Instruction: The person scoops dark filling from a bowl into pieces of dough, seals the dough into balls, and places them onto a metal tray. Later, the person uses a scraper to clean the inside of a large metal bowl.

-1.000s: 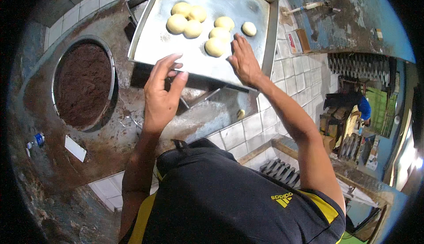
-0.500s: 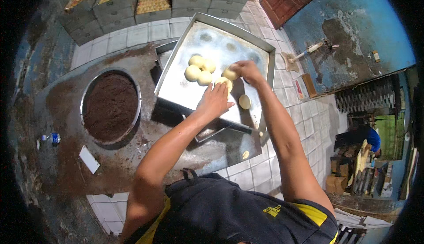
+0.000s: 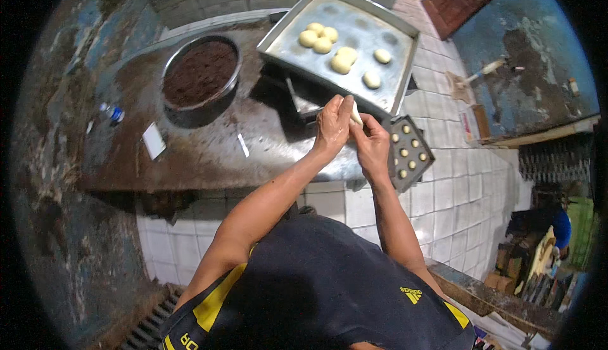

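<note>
Just past the near edge of a large metal tray (image 3: 405, 90), both my hands are closed around one pale piece of dough (image 3: 356, 113). My left hand (image 3: 334, 125) presses it from the left with its fingers together. My right hand (image 3: 372, 142) pinches it from the right and below; the fingers partly hide it. On the tray lie a cluster of dough balls (image 3: 318, 37), a touching pair of dough balls (image 3: 342, 62) and two separate dough balls (image 3: 382, 56), one nearer me.
A round metal basin (image 3: 237, 75) of dark brown crumbly filling stands left on the worn table (image 3: 209, 160). Near it are a white flat object (image 3: 153, 141) and a small bottle (image 3: 113, 112). A lower dark tray (image 3: 425, 158) with several small dough pieces sits at right.
Both hands have drawn back from the balls on the tray toward me and come together around a piece of dough. The view has shifted, bringing the lower dark tray into sight.
</note>
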The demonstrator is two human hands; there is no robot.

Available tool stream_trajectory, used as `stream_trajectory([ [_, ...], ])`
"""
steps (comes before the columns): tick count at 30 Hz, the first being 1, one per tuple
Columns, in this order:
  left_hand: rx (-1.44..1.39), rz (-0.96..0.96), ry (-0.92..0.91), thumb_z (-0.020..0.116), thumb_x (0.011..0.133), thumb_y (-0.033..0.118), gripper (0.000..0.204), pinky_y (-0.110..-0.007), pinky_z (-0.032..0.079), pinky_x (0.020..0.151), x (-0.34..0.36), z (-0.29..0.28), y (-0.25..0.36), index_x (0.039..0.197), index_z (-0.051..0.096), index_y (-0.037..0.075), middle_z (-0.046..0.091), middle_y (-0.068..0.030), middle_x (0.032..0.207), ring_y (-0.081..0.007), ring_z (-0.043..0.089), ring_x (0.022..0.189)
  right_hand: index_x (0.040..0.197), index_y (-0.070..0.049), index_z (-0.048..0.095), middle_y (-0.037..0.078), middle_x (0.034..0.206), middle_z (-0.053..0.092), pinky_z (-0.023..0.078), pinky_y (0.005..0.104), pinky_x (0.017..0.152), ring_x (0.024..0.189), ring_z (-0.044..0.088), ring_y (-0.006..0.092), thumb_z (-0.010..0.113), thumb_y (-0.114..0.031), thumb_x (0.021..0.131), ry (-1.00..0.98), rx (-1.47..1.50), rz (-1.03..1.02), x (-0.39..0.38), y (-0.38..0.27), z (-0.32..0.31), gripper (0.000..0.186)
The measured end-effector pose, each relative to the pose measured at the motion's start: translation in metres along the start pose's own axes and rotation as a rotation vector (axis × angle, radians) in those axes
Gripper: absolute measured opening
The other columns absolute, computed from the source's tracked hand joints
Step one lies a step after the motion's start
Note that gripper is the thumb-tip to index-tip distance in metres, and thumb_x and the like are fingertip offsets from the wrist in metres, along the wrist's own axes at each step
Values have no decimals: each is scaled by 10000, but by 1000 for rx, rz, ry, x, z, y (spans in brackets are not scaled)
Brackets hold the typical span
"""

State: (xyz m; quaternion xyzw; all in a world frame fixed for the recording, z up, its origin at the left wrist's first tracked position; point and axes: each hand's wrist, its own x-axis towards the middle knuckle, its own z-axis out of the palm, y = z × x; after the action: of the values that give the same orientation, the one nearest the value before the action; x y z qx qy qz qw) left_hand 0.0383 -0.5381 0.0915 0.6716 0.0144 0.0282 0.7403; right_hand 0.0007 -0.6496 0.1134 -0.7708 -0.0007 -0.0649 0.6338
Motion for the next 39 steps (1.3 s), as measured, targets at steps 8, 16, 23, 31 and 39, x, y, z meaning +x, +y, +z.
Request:
stream_trajectory([
  [8, -255, -234, 298, 513, 1027, 534, 486, -286, 515, 709, -71, -124, -34, 1081, 615, 62, 637, -54, 931, -122, 602, 836, 1232, 19, 639, 67, 993, 721, 506, 283, 848, 915, 642, 118, 706, -149, 942, -264, 336, 132, -44, 26, 94, 342],
  [16, -168, -496, 312, 506, 1026, 127, 322, -350, 514, 880, -162, -269, -149, 1336, 545, 47, 631, -91, 1253, -160, 602, 1081, 942, -19, 694, 199, 946, 677, 512, 535, 793, 874, 647, 434, 679, -257, 890, -778, -338, -578, -68, 50, 242, 244],
  [23, 91, -98, 456, 791, 837, 59, 616, -331, 477, 1008, -94, -380, -72, 1385, 508, 45, 631, -65, 1215, -171, 606, 1100, 928, 16, 650, 258, 894, 634, 518, 527, 755, 868, 639, 442, 631, -238, 938, -637, -921, -242, 19, 191, 333, 255],
  [31, 200, -149, 459, 830, 803, 40, 473, -303, 508, 951, -38, -532, -14, 1220, 607, 37, 697, -62, 1135, -151, 645, 1059, 988, 2, 640, 265, 845, 671, 529, 539, 692, 786, 664, 461, 576, -129, 923, -827, -604, -311, 92, -10, 426, 159],
  [39, 144, -63, 512, 814, 795, -25, 493, -304, 529, 949, 21, -568, -32, 1235, 602, 36, 687, -79, 1173, -157, 647, 1087, 883, 5, 727, 260, 891, 707, 579, 504, 721, 845, 712, 417, 567, -113, 857, -960, -1084, -180, 157, 56, 528, 201],
])
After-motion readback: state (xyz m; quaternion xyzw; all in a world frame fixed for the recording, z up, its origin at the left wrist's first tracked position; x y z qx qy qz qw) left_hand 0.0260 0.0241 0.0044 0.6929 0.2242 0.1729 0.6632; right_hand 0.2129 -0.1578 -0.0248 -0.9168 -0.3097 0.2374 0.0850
